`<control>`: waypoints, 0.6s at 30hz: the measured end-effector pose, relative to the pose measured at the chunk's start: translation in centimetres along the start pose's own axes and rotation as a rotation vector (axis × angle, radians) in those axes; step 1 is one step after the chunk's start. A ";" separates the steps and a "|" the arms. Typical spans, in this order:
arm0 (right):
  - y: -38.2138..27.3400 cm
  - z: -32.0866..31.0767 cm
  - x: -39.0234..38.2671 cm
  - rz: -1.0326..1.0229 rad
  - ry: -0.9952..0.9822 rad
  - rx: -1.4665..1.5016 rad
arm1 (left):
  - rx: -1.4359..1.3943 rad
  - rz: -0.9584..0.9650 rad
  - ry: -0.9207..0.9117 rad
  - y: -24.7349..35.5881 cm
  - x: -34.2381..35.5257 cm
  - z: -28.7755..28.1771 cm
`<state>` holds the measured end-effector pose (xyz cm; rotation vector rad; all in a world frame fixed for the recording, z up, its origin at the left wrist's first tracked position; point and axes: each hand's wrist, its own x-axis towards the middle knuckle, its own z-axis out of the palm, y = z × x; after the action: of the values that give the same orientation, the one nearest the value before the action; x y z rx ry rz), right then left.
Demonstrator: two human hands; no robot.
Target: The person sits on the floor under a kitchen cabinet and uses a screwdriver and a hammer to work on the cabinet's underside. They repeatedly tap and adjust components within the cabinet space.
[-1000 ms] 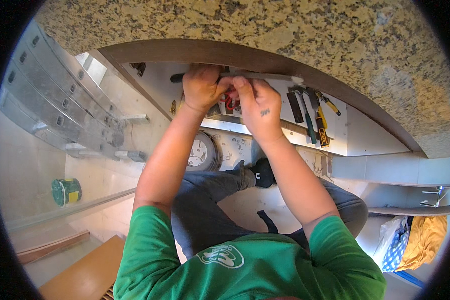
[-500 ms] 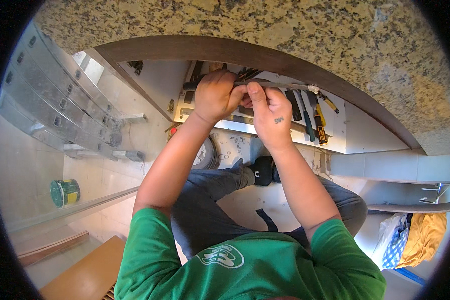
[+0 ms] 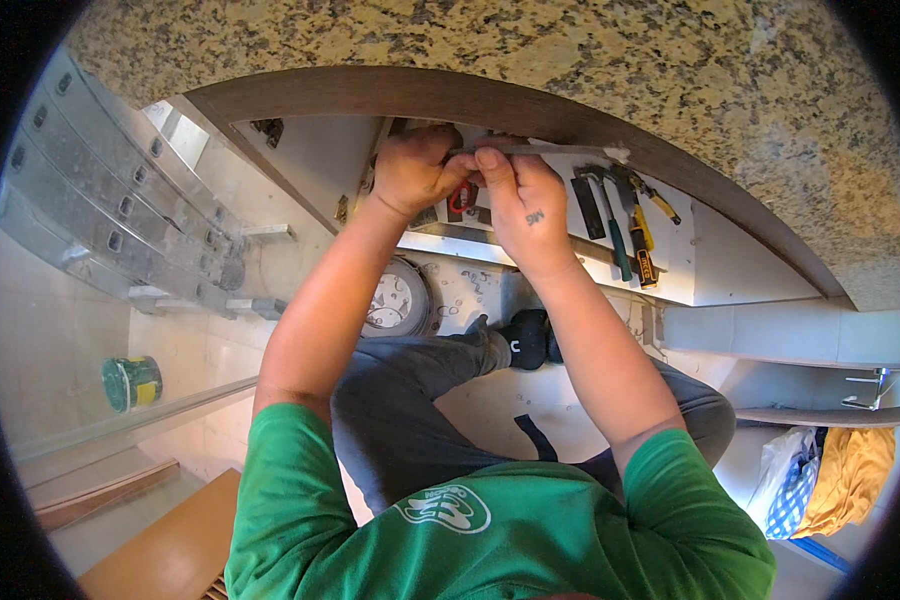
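Observation:
Both hands are raised inside the open front of the cabinet, under the granite counter. They hold a long, thin grey tool (image 3: 560,149) that points to the right. A whitish clump sits at its right tip; its left end is hidden in my left hand. My left hand (image 3: 410,172) is closed around that end. Close beside it, my right hand (image 3: 526,210) pinches the shaft between thumb and fingers. Below the shaft, on the cabinet's white shelf, lie a green-handled hammer (image 3: 618,245), a yellow-and-black tool (image 3: 642,240) and yellow-handled pliers (image 3: 660,205).
The granite countertop (image 3: 450,40) and its curved brown edge overhang the hands. A red ring-shaped handle (image 3: 460,198) lies by my wrists. On the floor are a round grey-rimmed object (image 3: 400,300) and a green bucket (image 3: 130,384). A metal ladder (image 3: 110,190) stands left.
Both hands have moved slightly up and left with the tool, which is now less visible at its left end. The red handle and more of the round floor object have come into view.

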<state>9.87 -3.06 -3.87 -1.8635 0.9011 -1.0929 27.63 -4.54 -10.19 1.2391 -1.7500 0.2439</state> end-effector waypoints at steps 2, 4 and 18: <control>0.3 0.5 0.7 -0.054 0.025 0.050 | -0.029 0.023 -0.032 -0.8 0.6 -0.3; 0.4 0.6 1.0 -0.059 0.087 0.164 | 0.065 0.091 -0.038 -1.2 1.7 -0.5; 0.1 0.4 0.5 -0.148 0.164 0.137 | 0.045 0.117 -0.119 -0.2 2.8 -1.3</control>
<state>10.44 -3.44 -3.89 -1.7689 0.7677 -1.3803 28.40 -5.57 -7.36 1.2053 -1.9326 0.2840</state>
